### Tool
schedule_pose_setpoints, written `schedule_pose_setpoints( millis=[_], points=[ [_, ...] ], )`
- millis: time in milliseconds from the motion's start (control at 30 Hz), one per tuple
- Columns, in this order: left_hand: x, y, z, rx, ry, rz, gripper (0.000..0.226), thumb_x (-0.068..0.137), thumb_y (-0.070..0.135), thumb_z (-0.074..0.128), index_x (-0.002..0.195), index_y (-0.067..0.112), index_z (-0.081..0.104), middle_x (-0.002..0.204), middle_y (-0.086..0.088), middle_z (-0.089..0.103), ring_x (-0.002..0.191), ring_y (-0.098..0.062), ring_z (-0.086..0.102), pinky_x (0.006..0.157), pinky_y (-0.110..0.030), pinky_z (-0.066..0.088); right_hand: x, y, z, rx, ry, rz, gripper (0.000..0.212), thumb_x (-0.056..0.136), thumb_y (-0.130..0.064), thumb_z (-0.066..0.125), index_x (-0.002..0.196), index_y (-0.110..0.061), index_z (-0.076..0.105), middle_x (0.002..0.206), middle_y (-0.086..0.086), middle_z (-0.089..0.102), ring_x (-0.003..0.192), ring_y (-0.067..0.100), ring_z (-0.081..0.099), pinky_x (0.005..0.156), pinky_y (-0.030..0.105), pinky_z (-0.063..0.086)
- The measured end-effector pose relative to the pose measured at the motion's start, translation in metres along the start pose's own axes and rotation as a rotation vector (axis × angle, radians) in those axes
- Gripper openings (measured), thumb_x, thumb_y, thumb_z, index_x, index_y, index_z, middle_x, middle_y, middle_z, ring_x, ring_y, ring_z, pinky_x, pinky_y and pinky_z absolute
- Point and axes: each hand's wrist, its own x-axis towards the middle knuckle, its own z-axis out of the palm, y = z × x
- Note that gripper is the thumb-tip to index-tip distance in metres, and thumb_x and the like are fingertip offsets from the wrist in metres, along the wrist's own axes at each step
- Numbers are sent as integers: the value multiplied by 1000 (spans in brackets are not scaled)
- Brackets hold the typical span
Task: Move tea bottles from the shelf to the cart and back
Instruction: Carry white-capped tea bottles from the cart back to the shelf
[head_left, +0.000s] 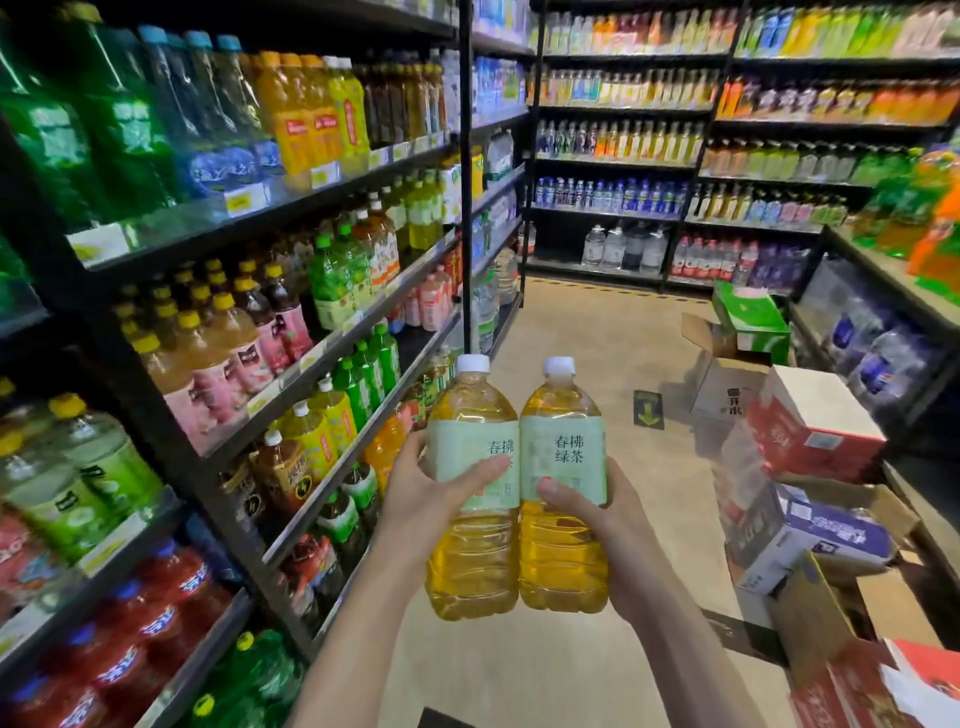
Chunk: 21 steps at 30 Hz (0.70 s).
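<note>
On the left, the drinks shelf (466, 208) runs down the aisle, packed tier on tier. The left hand (415, 499) is beside it and nearer than the right. Its grip is curled round the left green tea bottle (470, 545), with the thumb laid across the pale label and the fingers hidden behind.

Pressed against that bottle's flank is the right green tea bottle (563, 551). The right hand (597, 514) holds it the same way, thumb on the label and grip wrapped round the waist. Both bottles stand upright with white caps up and long axes vertical, carried in mid-air over the aisle floor. Both forearms reach forward, elbows low, wrists level.

Further right there are only stacked cardboard boxes (810, 431), and no cart is in view. If these two are going back, the shelf lies off the left hand's side, so I'd expect a turn to the left with the left bottle going in first. If they're bound for the cart, I can't tell which way that is.
</note>
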Motion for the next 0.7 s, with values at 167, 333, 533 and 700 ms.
schedule_pose_setpoints(
  millis=[167,333,533,700],
  points=[
    [68,9,42,-17,43,5,67,50,25,92,109,31,59,91,5,78,81,-18,76,67,-37,61,78,-18,-28,23,-61,22,72,69,-17,86,132,-11,52,115,11,72,100,30,72,70,35,59],
    [126,13,75,-6,92,42,55,65,15,90,108,30,58,81,15,76,75,-10,75,58,-27,59,148,-30,-50,-10,-74,14,70,66,-20,87,127,-13,53,117,11,72,101,30,72,74,42,60],
    [187,25,95,3,130,30,81,52,30,92,124,27,55,99,9,72,81,-11,75,70,-37,62,221,-42,-61,5,-109,26,75,65,-20,86,131,-13,51,116,9,72,102,31,72,76,44,60],
    [246,32,99,4,159,27,79,44,33,90,115,29,57,100,5,74,83,-13,75,71,-36,61,286,-43,-55,-34,-97,30,83,58,-30,92,129,-15,52,116,9,72,102,30,72,82,50,60]
  ],
)
